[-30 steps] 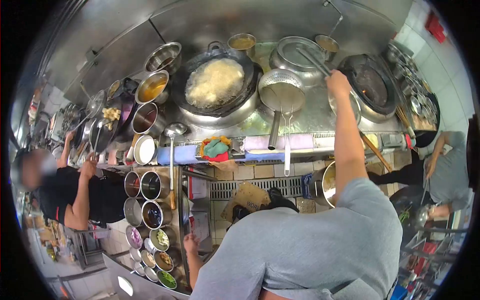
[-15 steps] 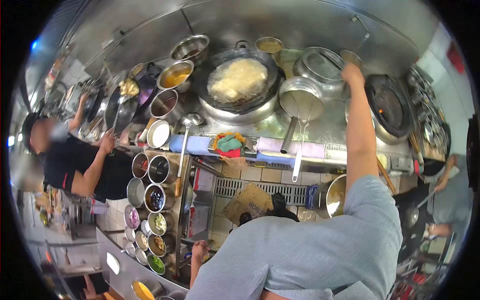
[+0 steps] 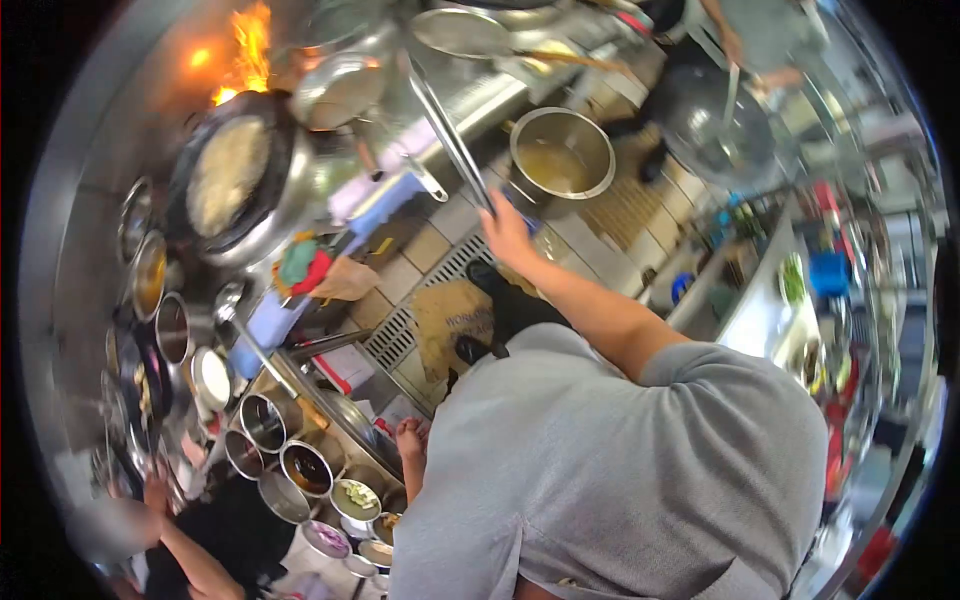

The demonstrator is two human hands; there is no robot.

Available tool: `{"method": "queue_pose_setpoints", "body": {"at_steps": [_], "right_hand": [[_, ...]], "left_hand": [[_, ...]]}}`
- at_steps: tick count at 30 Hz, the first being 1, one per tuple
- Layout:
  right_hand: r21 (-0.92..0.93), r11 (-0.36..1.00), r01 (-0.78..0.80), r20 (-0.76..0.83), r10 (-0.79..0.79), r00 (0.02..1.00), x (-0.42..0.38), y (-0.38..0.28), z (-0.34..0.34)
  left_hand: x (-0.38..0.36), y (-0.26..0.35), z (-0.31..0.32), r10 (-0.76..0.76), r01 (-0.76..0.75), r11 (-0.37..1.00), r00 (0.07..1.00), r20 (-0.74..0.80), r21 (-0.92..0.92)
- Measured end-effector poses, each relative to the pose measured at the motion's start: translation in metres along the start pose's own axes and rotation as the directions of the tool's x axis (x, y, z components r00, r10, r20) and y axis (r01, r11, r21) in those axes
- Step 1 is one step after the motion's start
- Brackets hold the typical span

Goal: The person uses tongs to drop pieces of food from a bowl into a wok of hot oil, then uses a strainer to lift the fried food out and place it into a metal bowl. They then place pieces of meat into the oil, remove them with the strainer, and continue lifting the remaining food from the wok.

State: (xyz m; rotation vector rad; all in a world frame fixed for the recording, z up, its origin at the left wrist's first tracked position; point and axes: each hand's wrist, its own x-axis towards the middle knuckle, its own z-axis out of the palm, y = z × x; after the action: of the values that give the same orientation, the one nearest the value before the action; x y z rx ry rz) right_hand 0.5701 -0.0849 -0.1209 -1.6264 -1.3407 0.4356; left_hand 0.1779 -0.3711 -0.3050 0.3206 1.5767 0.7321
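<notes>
My right hand point(image 3: 510, 235) is closed around the lower end of a long-handled metal tool point(image 3: 445, 125). Its shaft rises toward the stove edge; the head is blurred and I cannot make out its kind. My left hand point(image 3: 410, 438) hangs beside the shelf of pots, fingers curled, with nothing visible in it. Pale food bubbles in oil in a big wok point(image 3: 180, 190) on the stove, and tall flames point(image 3: 252, 50) rise behind it. A strainer point(image 3: 345, 95) rests right of the wok, with a slotted skimmer point(image 3: 425, 180) over the stove's front edge.
A deep pot point(image 3: 562, 155) of cloudy liquid stands on the floor near my right arm. A ladle point(image 3: 228, 300) lies across the counter beside several ingredient pots point(image 3: 305, 470). One co-worker point(image 3: 220, 535) is at lower left; another's hand point(image 3: 732, 45) is by a wok at upper right.
My view has swung right. My right hand has come back from beside the lidded pot, now with the long metal tool in view. Flames have flared behind the wok.
</notes>
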Motion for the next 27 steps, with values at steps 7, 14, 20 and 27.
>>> {"method": "queue_pose_setpoints", "body": {"at_steps": [7, 14, 20, 27], "right_hand": [[-0.657, 0.684, -0.316, 0.129, 0.516, 0.847, -0.134, 0.047, -0.176], [-0.809, 0.58, -0.097, 0.309, 0.559, 0.769, -0.003, 0.083, -0.137], [-0.655, 0.694, -0.297, 0.421, 0.662, 0.62, 0.109, 0.198, -0.041], [-0.169, 0.699, -0.695, 0.225, 0.714, 0.663, 0.11, 0.22, -0.025]], "left_hand": [[0.008, -0.002, -0.022, -0.098, 0.086, 0.861, 0.995, -0.002, 0.502], [0.022, 0.093, 0.054, -0.119, 0.064, 0.867, 0.99, 0.081, 0.495], [-0.03, 0.132, 0.138, -0.041, -0.088, 0.832, 0.975, 0.219, 0.548], [-0.073, 0.07, 0.061, -0.056, -0.019, 0.756, 0.994, 0.095, 0.654]]}}
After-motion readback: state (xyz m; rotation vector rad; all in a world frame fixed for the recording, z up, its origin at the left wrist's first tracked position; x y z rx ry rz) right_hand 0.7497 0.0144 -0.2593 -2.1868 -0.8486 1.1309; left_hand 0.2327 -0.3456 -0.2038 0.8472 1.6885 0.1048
